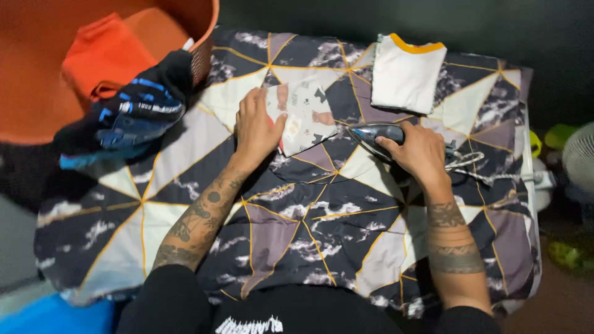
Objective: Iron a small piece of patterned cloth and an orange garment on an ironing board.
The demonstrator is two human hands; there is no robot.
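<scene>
My left hand (pixel 255 125) lies flat on the left edge of a small white printed garment (pixel 306 117), pinning it to a padded surface covered in a black, grey and cream triangle-pattern cloth (pixel 322 229). My right hand (pixel 419 150) grips the dark handle of a clothes iron (pixel 374 137), whose tip points left at the garment's right edge. The iron's cord (pixel 476 168) trails off to the right.
A folded white shirt with a yellow collar (pixel 405 74) lies at the back. An orange basket (pixel 93 62) at the upper left holds an orange garment, and a black and blue piece of clothing (pixel 139 108) hangs over its rim. A fan (pixel 581 154) stands at the right.
</scene>
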